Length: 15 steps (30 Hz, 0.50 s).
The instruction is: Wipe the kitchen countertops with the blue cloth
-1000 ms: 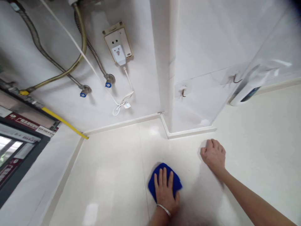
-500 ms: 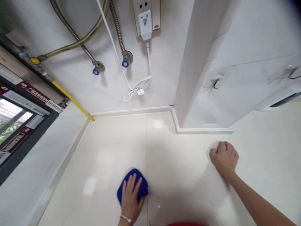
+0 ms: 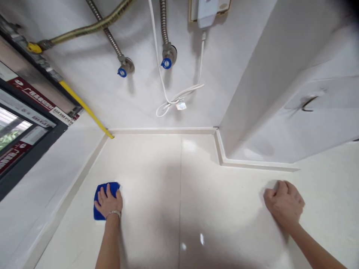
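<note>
A blue cloth [image 3: 98, 215] lies flat on the cream-white surface [image 3: 151, 179], toward its left side. My left hand [image 3: 109, 203], with a bracelet at the wrist, is spread over the cloth and presses on it with fingers stretched out. Over on the right, my right hand [image 3: 286, 201] rests on the same surface, its fingers curled into a fist. It is just in front of the raised edging by the wall's corner. No object shows in that fist, and its underside is hidden.
A low raised strip [image 3: 162, 130] runs along the back wall and around the projecting corner. Two valves with blue knobs [image 3: 166, 63], a tied white cord [image 3: 179, 99] and a yellow pipe [image 3: 84, 106] are at the back. A hook [image 3: 310, 104] sticks to the right wall; a window frame stands left.
My left hand has slid the blue cloth leftward across the surface, from near the middle to the left side. My right hand stays planted as a fist while the view shifts.
</note>
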Each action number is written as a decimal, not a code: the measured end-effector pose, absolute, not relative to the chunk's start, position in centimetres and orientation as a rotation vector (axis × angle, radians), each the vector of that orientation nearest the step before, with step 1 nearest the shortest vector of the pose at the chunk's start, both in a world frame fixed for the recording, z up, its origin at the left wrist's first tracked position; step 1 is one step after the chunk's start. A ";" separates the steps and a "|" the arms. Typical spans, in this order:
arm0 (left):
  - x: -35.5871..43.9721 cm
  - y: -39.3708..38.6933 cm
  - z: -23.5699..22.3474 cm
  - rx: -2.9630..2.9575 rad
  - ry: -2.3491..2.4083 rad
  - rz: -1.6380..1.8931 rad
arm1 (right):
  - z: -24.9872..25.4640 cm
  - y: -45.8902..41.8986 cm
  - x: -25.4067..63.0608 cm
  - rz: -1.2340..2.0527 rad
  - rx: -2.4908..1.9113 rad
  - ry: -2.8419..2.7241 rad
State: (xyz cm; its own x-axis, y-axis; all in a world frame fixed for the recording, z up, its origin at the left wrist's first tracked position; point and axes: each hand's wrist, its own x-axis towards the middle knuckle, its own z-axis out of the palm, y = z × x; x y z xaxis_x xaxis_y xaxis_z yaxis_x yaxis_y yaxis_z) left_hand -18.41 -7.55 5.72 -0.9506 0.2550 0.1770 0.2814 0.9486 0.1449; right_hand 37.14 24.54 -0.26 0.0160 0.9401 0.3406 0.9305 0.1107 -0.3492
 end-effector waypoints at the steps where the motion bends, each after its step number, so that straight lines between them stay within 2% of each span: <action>1: -19.4 -6.5 5.8 -0.382 -2.949 -0.272 | -0.3 24.6 37.1 0.026 -1.821 -1.909; 8: -23.0 0.1 5.7 -0.293 -2.924 -0.335 | 0.3 24.6 36.9 0.056 -1.900 -1.908; 15: -19.0 3.6 4.1 -0.610 -2.834 -0.276 | 0.1 24.3 37.2 0.004 -1.863 -2.013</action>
